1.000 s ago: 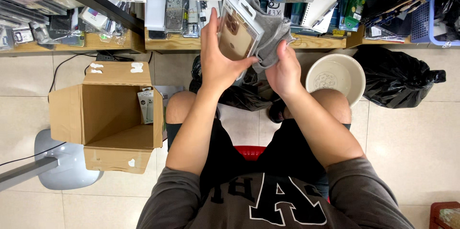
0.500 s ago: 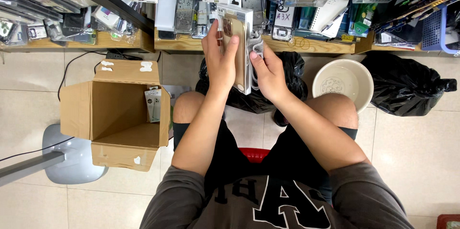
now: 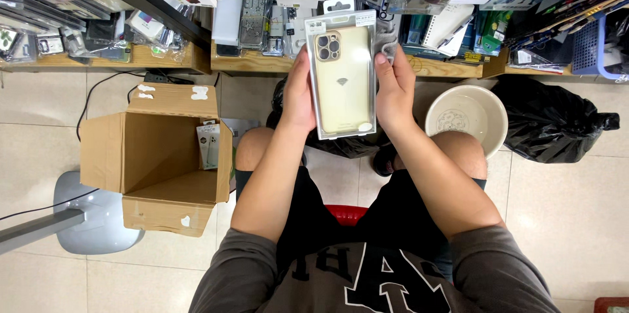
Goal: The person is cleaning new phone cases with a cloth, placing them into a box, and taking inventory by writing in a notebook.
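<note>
The boxed phone case (image 3: 343, 77), pale gold in a clear-fronted pack, is held upright above the knees. The left hand (image 3: 299, 97) grips its left edge; the right hand (image 3: 393, 87) grips its right edge. Behind the case, wooden shelves (image 3: 262, 62) carry crowded packaged accessories. Left of the case, an open cardboard box (image 3: 154, 156) stands on the tiled floor (image 3: 39, 116). Right of it are a cream basin (image 3: 466, 116) and a black bag (image 3: 557, 123). The case's back is hidden.
</note>
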